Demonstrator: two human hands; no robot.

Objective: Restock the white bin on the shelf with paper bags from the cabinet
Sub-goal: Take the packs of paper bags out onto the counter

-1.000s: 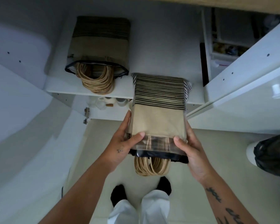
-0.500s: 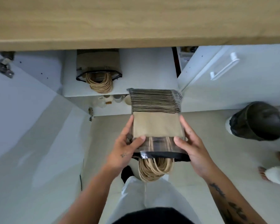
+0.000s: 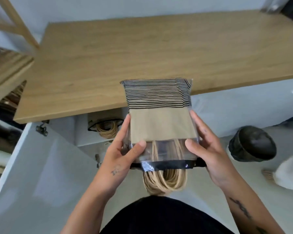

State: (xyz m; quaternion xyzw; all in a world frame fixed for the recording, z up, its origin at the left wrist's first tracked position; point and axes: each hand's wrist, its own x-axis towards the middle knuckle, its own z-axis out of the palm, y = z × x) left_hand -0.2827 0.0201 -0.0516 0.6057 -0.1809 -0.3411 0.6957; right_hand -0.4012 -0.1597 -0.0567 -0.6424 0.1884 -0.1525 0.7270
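A: What is differing from a moment ago?

B: The view is sitting higher now. The wooden desk (image 3: 142, 56) is showing its whole top beyond the hands, where only its front edge was showing before, and the pack is being carried up level with that edge.

A: And the grip?

B: The left hand (image 3: 123, 154) and the right hand (image 3: 208, 149) are both clasping the pack of paper bags (image 3: 159, 119), one at each side, thumbs lying across the clear wrap near its black strip, fingers curled behind. The twisted handles (image 3: 164, 181) are hanging out below the hands, toward the body.

A: Anything past the hands?

B: Left of the left hand and beyond it, a second pack (image 3: 106, 127) is lying in the open cabinet (image 3: 84, 132) under the desk. Right of the right hand, a black-lined bin (image 3: 254, 144) is standing on the floor. The white bin is not showing.
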